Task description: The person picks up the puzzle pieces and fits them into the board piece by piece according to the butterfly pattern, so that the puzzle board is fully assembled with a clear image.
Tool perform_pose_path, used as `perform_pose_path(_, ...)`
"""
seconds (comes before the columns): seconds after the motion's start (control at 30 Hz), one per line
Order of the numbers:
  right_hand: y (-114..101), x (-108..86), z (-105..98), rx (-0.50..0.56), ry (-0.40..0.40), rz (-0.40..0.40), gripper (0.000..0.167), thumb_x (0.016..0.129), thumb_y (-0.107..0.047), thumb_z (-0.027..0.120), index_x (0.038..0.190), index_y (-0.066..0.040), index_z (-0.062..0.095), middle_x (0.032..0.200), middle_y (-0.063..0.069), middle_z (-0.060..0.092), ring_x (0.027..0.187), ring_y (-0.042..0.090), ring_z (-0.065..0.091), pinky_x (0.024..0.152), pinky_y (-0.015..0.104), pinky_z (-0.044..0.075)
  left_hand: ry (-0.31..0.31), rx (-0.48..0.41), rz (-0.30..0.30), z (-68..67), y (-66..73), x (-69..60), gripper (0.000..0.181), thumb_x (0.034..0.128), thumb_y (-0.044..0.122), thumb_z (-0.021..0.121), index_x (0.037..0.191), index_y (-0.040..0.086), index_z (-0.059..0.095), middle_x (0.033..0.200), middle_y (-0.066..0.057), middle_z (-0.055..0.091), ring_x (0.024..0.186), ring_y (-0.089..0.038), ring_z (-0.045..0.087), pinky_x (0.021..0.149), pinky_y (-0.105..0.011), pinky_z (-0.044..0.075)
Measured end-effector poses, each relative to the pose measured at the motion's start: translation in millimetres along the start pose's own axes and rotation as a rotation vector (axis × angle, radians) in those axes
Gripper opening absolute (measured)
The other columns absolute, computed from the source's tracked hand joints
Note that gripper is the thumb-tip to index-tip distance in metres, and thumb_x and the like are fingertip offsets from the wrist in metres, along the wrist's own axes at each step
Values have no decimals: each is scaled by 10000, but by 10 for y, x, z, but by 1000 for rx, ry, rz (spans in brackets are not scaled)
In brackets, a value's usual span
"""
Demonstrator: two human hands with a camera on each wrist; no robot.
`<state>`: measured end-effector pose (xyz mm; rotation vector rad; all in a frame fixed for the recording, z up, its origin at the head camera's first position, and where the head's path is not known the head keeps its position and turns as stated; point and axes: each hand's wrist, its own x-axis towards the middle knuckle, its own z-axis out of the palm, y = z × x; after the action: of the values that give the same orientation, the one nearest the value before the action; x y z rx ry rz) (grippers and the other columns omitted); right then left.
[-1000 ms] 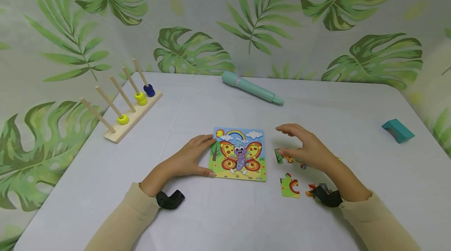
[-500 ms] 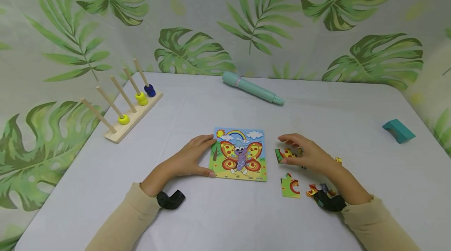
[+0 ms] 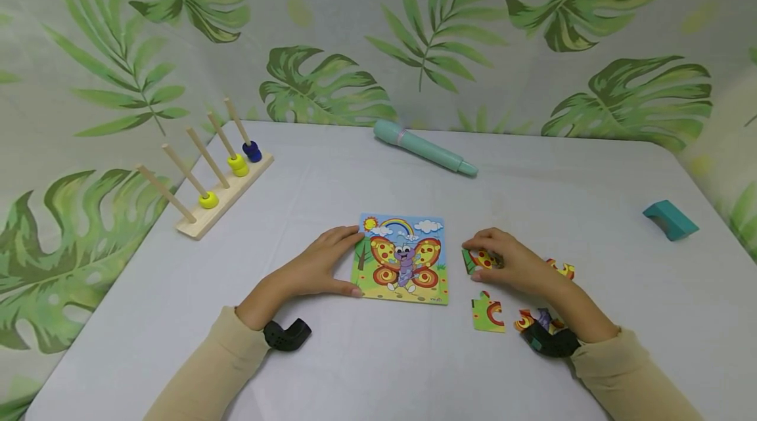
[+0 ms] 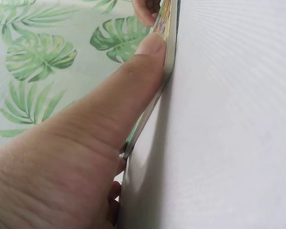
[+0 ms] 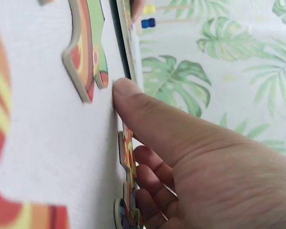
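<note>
A square butterfly puzzle board [image 3: 405, 263] lies flat on the white table in the head view. My left hand [image 3: 316, 263] rests at its left side, thumb against the lower edge and fingertips at the upper left edge; the thumb [image 4: 138, 71] touches the board's rim in the left wrist view. To the right of the board, my right hand [image 3: 511, 262] pinches a green, red and yellow puzzle piece [image 3: 468, 262] between thumb and fingers, close to the tabletop. The hand partly hides that piece. Just below it lies a green puzzle piece [image 3: 487, 313] with a red curl.
More puzzle pieces [image 3: 524, 320] lie near the right wrist's black camera [image 3: 550, 341], partly covered by it. Another piece [image 3: 566, 269] sits behind the forearm. A peg stacker [image 3: 227, 194] stands at the left, a mint-green microphone-like toy [image 3: 426, 148] at the back, a teal arch block [image 3: 671, 219] far right.
My right hand has lowered slightly, and its thumb and fingers have closed in around the green, red and yellow puzzle piece. The left hand and the board have stayed put.
</note>
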<state>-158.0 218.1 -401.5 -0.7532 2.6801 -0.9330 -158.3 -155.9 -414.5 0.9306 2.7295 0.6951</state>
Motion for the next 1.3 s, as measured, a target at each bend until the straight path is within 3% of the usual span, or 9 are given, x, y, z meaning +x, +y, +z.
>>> perform_pose_path(0.23, -45, 15, 19, -5, 13, -31, 411, 793, -307, 687, 1138, -113, 578, 1166, 67, 464, 1081, 257, 403, 911, 485, 350, -4, -2, -1, -15, 17, -5, 1056, 624, 735, 572, 1422, 117, 262, 1469, -47, 179, 1333, -220, 114, 1049, -410, 155)
perform_pose_path(0.47, -148, 41, 8, -32, 38, -42, 435, 786, -316, 692, 1141, -105, 552, 1153, 42, 510, 1045, 225, 444, 900, 448, 378, -5, -11, -9, -11, 15, -9, 1053, 623, 725, 588, 1422, 118, 265, 1469, -46, 181, 1333, -216, 113, 1049, -410, 157)
perform_pose_path(0.63, -365, 76, -33, -21, 124, -142, 450, 779, -286, 706, 1148, -83, 549, 1102, -9, 541, 922, 155, 469, 811, 387, 429, -3, -15, -8, -10, 15, -13, 1052, 624, 720, 594, 1422, 119, 264, 1470, -45, 180, 1333, -213, 112, 1048, -412, 161)
perform_pose_path(0.77, -623, 136, -22, 55, 185, -240, 422, 770, -225, 721, 1140, -97, 562, 1084, -38, 546, 884, 127, 465, 771, 335, 436, -6, -14, -4, -16, 19, -8, 1052, 627, 722, 589, 1423, 117, 260, 1470, -48, 178, 1334, -217, 112, 1049, -409, 159)
perform_pose_path(1.07, -1072, 445, 298, 141, 188, -293, 446, 756, -230, 734, 1140, -64, 579, 1118, 1, 542, 1000, 190, 494, 805, 341, 450, -6, -18, 13, -38, 22, 0, 1036, 639, 704, 599, 1420, 111, 265, 1465, -63, 189, 1330, -231, 123, 1047, -420, 160)
perform_pose_path(1.3, -1122, 702, 611, 134, 120, -209, 424, 784, -260, 706, 1142, -71, 581, 1126, 3, 535, 1061, 167, 456, 876, 349, 403, 9, -16, 30, -34, 17, -10, 1029, 645, 709, 587, 1416, 104, 272, 1458, -64, 205, 1327, -235, 135, 1044, -429, 168)
